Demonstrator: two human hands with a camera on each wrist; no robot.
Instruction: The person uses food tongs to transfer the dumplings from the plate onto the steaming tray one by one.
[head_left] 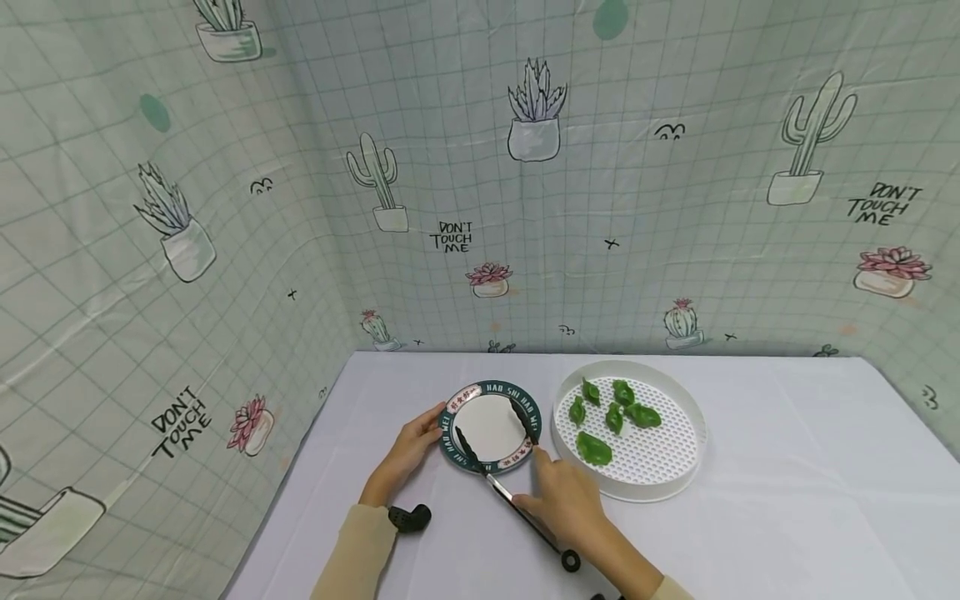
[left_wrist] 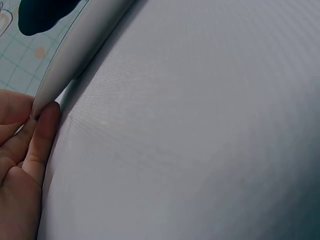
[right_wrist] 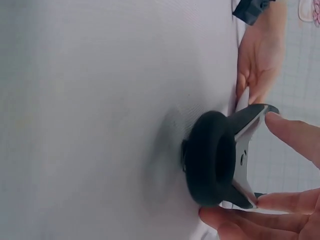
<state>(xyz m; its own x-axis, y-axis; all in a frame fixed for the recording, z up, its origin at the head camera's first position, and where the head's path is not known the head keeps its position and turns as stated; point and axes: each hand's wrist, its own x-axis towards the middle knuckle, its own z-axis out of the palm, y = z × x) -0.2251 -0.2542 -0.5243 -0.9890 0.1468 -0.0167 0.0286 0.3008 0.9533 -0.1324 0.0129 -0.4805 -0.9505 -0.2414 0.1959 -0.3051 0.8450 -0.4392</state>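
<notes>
A round plate (head_left: 491, 425) with a white middle and a dark green lettered rim lies left of centre. My left hand (head_left: 411, 446) holds its left edge; in the left wrist view the fingers pinch the plate's rim (left_wrist: 80, 55). My right hand (head_left: 566, 496) grips a pair of kitchen tongs (head_left: 498, 487) with metal arms and black tips. Those tips are spread apart over the plate, nothing between them. Seen from the right wrist, the thumb and fingers rest on opposite arms of the tongs (right_wrist: 197, 170), the black ring end toward the camera.
Right of the plate stands a white round perforated basket (head_left: 682, 450) with several green leafy-looking pieces (head_left: 595, 448) inside. A black device (head_left: 410, 518) sits at the left wrist. Patterned cloth (head_left: 600, 192) rises behind the white table (head_left: 787, 500).
</notes>
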